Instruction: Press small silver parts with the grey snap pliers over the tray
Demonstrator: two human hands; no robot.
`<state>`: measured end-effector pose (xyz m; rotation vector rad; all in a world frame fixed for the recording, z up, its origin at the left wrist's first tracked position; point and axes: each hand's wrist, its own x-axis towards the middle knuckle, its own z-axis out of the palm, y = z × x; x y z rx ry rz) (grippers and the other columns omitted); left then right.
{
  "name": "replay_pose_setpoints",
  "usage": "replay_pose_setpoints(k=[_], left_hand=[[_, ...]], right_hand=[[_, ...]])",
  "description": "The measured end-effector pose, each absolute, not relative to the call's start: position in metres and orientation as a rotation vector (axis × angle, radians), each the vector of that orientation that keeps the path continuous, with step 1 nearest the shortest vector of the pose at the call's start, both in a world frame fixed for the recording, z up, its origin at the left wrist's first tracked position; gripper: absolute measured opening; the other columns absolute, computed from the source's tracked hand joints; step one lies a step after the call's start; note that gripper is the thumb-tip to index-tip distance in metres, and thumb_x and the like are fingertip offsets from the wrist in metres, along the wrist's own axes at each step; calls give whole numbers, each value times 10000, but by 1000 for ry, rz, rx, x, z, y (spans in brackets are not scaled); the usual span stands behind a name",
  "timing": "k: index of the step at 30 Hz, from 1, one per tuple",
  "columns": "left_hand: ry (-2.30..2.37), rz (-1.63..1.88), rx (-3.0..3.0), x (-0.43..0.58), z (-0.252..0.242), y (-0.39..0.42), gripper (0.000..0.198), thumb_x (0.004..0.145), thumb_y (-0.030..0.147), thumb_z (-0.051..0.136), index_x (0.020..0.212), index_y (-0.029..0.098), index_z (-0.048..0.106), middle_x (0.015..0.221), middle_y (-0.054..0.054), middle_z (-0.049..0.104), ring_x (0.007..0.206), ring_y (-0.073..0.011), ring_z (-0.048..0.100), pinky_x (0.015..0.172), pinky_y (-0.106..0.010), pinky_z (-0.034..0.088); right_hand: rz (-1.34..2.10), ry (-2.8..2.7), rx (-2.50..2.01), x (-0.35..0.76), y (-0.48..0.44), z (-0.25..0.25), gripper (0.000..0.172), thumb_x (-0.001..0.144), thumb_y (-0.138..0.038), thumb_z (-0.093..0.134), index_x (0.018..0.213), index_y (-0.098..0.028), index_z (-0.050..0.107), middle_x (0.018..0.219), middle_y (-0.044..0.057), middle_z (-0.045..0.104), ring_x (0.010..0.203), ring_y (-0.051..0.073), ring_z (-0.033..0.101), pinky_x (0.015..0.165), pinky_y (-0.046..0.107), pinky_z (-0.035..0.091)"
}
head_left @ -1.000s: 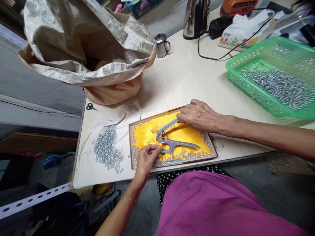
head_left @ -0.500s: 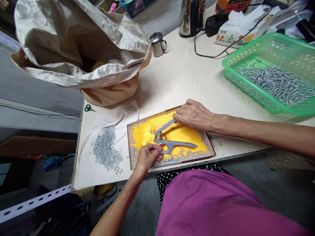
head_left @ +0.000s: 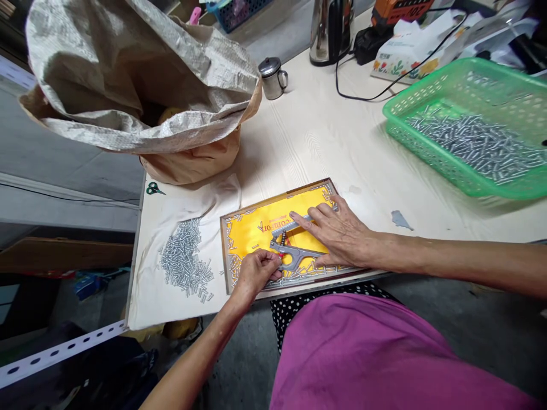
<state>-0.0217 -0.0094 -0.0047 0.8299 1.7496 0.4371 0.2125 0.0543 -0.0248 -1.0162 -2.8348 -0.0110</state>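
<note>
Pliers point(head_left: 294, 253) lie in yellow tray point(head_left: 250, 228) at counter point(head_left: 342, 142) near edge, lower centre. Right hand point(head_left: 337, 233) grip wraps the 2 handles. Left hand point(head_left: 256, 270) grip narrow, pinched at pliers' head. Bare counter above tray. Sack point(head_left: 128, 85) upper left, green basket point(head_left: 410, 142) right, pin pile point(head_left: 183, 259) left.

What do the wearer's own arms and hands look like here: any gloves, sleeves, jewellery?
Left hand and right hand are bare: no gloves, and no ring, watch or bracelet shows. Both forearms are uncovered, with no sleeve in view. Below them lies a magenta garment over black fabric with white polka dots.
</note>
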Motion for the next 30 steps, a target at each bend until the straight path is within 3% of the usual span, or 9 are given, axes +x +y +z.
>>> replay_pose_setpoints(k=[12,15,17,19,21,23,26,30], left_hand=[[1775,465,817,-24,-11,-14,156,778,231,770,789,127,655,551,-21,683,505,-120,666,549,-193,546],[1798,439,883,-24,-6,-21,198,808,303,740,795,122,664,596,-47,687,531,-146,671,588,-251,571],[1911,492,1151,-21,-1,-28,229,826,338,717,879,120,675,761,-96,720,662,-193,704,681,-332,597],[2030,575,1611,-14,4,-33,340,825,350,720,1077,130,657,1059,-162,702,948,-270,698,855,-434,576],[2019,573,2072,-6,8,-31,545,819,339,730,1297,147,551,1332,-201,579,1253,-340,549,1031,-518,476],[1914,471,2370,2,8,-23,665,834,310,708,1412,140,428,1422,-211,505,1369,-367,427,1106,-564,391],[1801,323,2524,6,6,-6,653,848,255,656,1416,88,381,1322,-214,570,1264,-347,516,1072,-533,432],[1841,193,2505,5,6,9,597,802,218,662,1339,51,463,1202,-209,622,1091,-311,592,973,-455,498]], right_hand=[[28,-2787,-1075,201,42,-23,676,895,-286,481,1491,-42,278,1274,200,566,1084,325,489,964,537,271],[36,-2739,-1041,199,42,-25,575,930,-205,398,1474,-46,300,1289,195,575,1090,312,510,968,523,277],[23,-2720,-1016,197,42,-26,548,941,-185,375,1466,-46,308,1288,197,582,1083,309,520,961,513,295],[-3,-2706,-978,195,43,-25,529,946,-173,360,1460,-51,320,1291,200,583,1074,308,527,955,513,313],[-32,-2699,-916,192,43,-21,514,947,-149,345,1453,-57,336,1299,203,579,1080,307,530,957,516,325],[-66,-2699,-852,187,44,-17,514,943,-116,329,1454,-58,338,1284,197,588,1089,301,532,959,511,336],[-135,-2704,-806,181,47,-16,536,934,-90,321,1467,-31,312,1254,193,602,1105,296,528,967,492,349],[-230,-2704,-877,180,52,-22,497,922,-95,346,1408,-1,390,1192,210,617,1074,294,537,958,461,364]])
